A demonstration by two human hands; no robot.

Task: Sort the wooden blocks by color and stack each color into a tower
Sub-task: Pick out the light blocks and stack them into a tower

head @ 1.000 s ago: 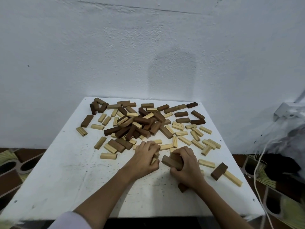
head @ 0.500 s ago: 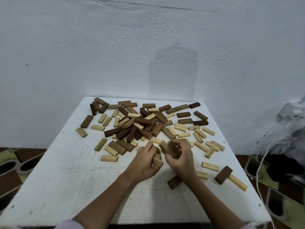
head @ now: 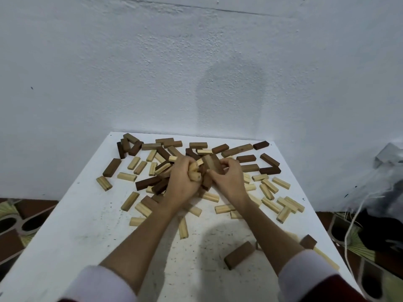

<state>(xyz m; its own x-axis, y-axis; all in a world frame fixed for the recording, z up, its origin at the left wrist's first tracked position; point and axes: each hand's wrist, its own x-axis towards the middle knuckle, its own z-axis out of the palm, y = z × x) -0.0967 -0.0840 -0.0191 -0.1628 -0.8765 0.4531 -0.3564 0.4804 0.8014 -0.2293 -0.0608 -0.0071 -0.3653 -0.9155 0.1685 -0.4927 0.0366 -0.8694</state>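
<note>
Pale wooden blocks [head: 194, 173] sit bunched in my left hand [head: 182, 182], fingers curled tight round them. Just beside it, my right hand [head: 226, 177] grips brown rectangular wooden blocks [head: 211, 163], both above the scattered mixed pile [head: 152, 168] on the white table [head: 87, 225].

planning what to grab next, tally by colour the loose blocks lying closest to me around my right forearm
dark brown: 2, the dark block between the arms and the dark block near the table edge
light: 1, the light block beside the sleeve
total: 3; the right forearm may hide more
</note>
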